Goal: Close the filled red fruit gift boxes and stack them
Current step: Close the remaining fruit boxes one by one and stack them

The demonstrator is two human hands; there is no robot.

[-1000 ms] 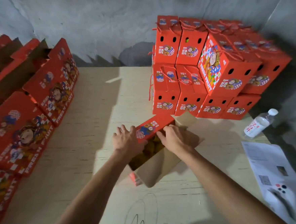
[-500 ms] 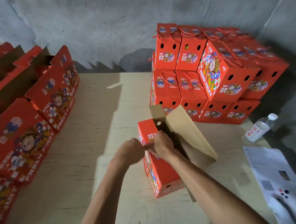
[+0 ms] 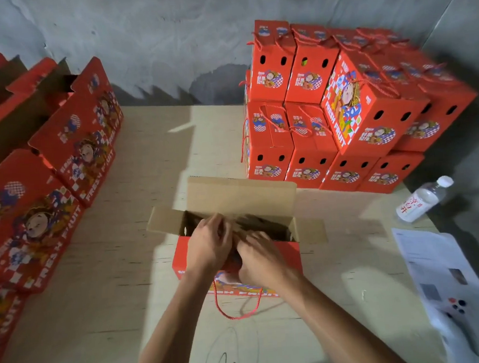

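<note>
A red fruit box [image 3: 283,256] stands mid-table, flaps open, with the left hand [image 3: 209,247] and right hand [image 3: 259,260] curled at its near rim, their grasp blurred, while a closed stack [image 3: 338,109] waits behind and open boxes [image 3: 68,142] remain left.

boxes [image 3: 349,111]: red, cartoon print | flaps [image 3: 239,194]: brown | bottle [image 3: 421,199]: clear, white cap

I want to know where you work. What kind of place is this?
Probably a fruit packing room. Closed red gift boxes are stacked by a bare wall, more open boxes wait on the left, and both hands work at one open box.
</note>
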